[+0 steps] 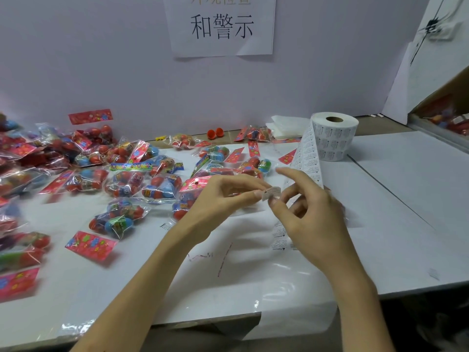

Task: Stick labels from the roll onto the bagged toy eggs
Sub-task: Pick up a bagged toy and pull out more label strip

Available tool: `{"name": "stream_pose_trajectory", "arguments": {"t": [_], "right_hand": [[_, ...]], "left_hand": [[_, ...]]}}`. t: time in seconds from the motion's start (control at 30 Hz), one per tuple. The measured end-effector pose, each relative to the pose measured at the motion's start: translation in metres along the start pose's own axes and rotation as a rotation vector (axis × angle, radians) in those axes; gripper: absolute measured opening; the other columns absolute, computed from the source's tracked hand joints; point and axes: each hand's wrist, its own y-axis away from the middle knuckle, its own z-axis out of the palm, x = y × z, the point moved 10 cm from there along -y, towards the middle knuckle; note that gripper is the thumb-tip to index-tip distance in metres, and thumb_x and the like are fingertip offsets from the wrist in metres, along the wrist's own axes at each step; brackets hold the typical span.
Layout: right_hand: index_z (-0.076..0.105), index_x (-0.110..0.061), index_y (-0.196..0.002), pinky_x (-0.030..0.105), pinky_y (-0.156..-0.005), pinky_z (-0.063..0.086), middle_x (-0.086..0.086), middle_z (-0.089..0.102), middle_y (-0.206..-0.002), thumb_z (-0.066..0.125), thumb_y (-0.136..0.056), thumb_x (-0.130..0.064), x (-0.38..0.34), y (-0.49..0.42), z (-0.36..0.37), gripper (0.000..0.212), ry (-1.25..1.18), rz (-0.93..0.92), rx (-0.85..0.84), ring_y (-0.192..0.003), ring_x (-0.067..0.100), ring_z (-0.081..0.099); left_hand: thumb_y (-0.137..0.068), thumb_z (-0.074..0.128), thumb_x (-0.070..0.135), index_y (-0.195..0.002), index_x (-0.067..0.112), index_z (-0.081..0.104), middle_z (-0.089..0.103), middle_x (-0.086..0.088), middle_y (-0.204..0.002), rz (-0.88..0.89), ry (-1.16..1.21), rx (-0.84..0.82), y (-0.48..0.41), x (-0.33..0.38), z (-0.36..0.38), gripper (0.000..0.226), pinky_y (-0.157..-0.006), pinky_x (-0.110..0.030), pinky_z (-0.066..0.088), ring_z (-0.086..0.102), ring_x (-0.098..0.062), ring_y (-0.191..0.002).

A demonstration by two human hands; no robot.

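A white label roll [333, 137] stands upright on the table at the back right. Its printed strip [305, 153] hangs down into my right hand [312, 219], whose curled fingers hold the strip. A single small white label [271, 193] sits between both hands; my left hand [223, 199] pinches its left edge with thumb and forefinger, and my right thumb touches its other side. Several clear bags of red and blue toy eggs [157, 186] with red header cards lie spread across the left and middle of the table. One bag lies partly hidden behind my left hand.
The white table [406, 199] ends at a near edge below my forearms. A paper sign [220, 26] hangs on the back wall. Loose red header cards [90, 245] lie at the front left. Two red egg halves [215, 133] sit near the wall. A cardboard box [446, 115] stands far right.
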Motion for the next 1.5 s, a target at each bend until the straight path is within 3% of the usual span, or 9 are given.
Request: {"name": "stream_pose_trajectory", "arguments": {"t": [0.1,0.37,0.57,0.77,0.97,1.03,1.17,1.37,1.5], "right_hand": [[0.051,-0.046,-0.135,0.017,-0.059,0.049,-0.016,0.064,-0.089,0.071,-0.091,-0.019,0.014,-0.001,0.007,0.056,-0.063,0.105,-0.042,-0.06,0.008,0.061],[0.077,-0.019,-0.081,0.018,-0.055,0.047,-0.001,0.063,-0.068,0.069,-0.094,-0.014,0.024,0.001,0.01,0.016,-0.691,0.31,0.108,-0.054,0.011,0.05],[0.077,-0.022,-0.081,0.019,-0.058,0.048,-0.002,0.072,-0.076,0.073,-0.091,-0.011,0.025,0.003,0.015,0.016,-0.686,0.309,0.192,-0.063,0.007,0.059],[0.073,-0.02,-0.073,0.016,-0.055,0.046,-0.007,0.069,-0.066,0.077,-0.088,-0.011,0.026,0.006,0.004,0.017,-0.621,0.283,0.282,-0.054,0.006,0.054],[0.069,-0.022,-0.077,0.017,-0.056,0.044,-0.009,0.06,-0.062,0.075,-0.085,-0.02,0.009,0.008,-0.019,0.011,-0.647,0.129,0.408,-0.054,0.008,0.051],[0.069,-0.022,-0.081,0.018,-0.056,0.045,-0.005,0.06,-0.064,0.071,-0.085,-0.023,0.012,0.007,-0.016,0.005,-0.708,0.158,0.38,-0.055,0.01,0.05],[0.068,-0.017,-0.088,0.016,-0.056,0.045,-0.001,0.061,-0.066,0.065,-0.094,-0.011,0.02,0.006,-0.007,0.009,-0.737,0.223,0.322,-0.056,0.01,0.049],[0.067,-0.013,-0.091,0.016,-0.055,0.045,-0.001,0.061,-0.065,0.06,-0.096,-0.001,0.021,0.005,-0.005,0.015,-0.705,0.238,0.299,-0.055,0.009,0.05],[0.067,-0.014,-0.09,0.015,-0.055,0.045,0.0,0.061,-0.065,0.059,-0.096,-0.001,0.021,0.005,-0.005,0.016,-0.723,0.251,0.302,-0.055,0.009,0.051]], "left_hand": [[-0.088,0.072,0.02,-0.106,0.009,0.08,0.078,-0.007,-0.106,0.002,0.06,0.015,0.001,0.003,-0.001,0.022,-0.08,-0.026,0.056,0.072,-0.022,-0.098],[-0.091,0.068,0.032,-0.109,0.036,0.08,0.078,0.009,-0.114,0.047,0.076,0.006,0.003,0.009,0.0,0.023,-0.079,-0.021,0.055,0.073,-0.016,-0.103],[-0.091,0.065,0.028,-0.108,0.021,0.08,0.075,0.007,-0.122,0.061,0.045,-0.018,0.002,0.008,0.003,0.024,-0.079,-0.019,0.054,0.068,-0.012,-0.113],[-0.091,0.068,0.031,-0.101,0.039,0.081,0.074,0.016,-0.12,0.137,-0.068,-0.034,0.003,0.011,0.008,0.019,-0.093,-0.027,0.057,0.065,-0.005,-0.12],[-0.096,0.071,0.029,-0.131,0.032,0.069,0.067,0.012,-0.132,0.169,-0.781,0.273,0.0,0.01,-0.027,0.036,-0.106,-0.03,0.044,0.053,-0.01,-0.126],[-0.091,0.074,0.041,-0.14,0.032,0.062,0.061,0.008,-0.142,0.081,-0.987,0.219,-0.002,-0.002,-0.027,0.051,-0.113,-0.046,0.038,0.048,-0.018,-0.134],[-0.088,0.074,0.051,-0.151,0.038,0.044,0.045,0.01,-0.155,0.02,-1.175,0.082,-0.003,-0.021,-0.015,0.071,-0.116,-0.045,0.026,0.036,-0.017,-0.143],[-0.093,0.075,0.024,-0.14,0.029,0.063,0.061,0.006,-0.141,0.134,-1.111,0.191,-0.002,-0.008,-0.023,0.049,-0.104,-0.04,0.044,0.053,-0.019,-0.13],[-0.094,0.073,0.011,-0.128,0.016,0.072,0.074,0.001,-0.12,0.144,-0.729,0.35,0.001,0.005,-0.034,0.034,-0.093,-0.03,0.055,0.067,-0.017,-0.108]]}}
